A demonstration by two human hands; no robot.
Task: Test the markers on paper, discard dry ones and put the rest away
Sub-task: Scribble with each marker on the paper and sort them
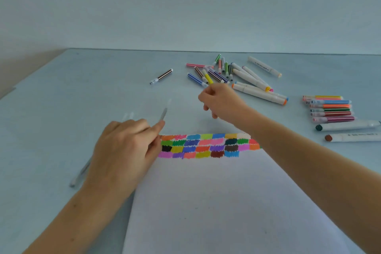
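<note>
the right hand (221,101) reaches forward over the pale blue worktop (61,109), its grip pinched around a thin yellow marker with a white cap end (207,77), which it holds tilted at the near edge of a loose heap of thin striped markers and thicker white double-ended markers (233,74). the left hand (123,148) sits nearer the camera at the upper left corner of a white sheet of paper (226,202), its grip closed between thumb and forefinger on a small pale grey cap-like piece (164,114) that is blurred; what the piece is cannot be told for certain. across the top of the paper runs a band of coloured scribble patches (206,145) in four rows, with orange, blue, green, pink, black, brown and yellow blocks side by side; the right forearm crosses over its right end. well apart from the heap, a single brown-striped marker with a white cap (161,76) lies alone on the worktop to the left. at the right edge of the worktop a tidy row of thin markers (329,108) lies parallel, and just beside it, nearer the camera, lie two thick white markers with dark green and brown ends (350,131). a pale, translucent pen-like object (79,175) lies on the worktop, partly hidden behind the left wrist.
</note>
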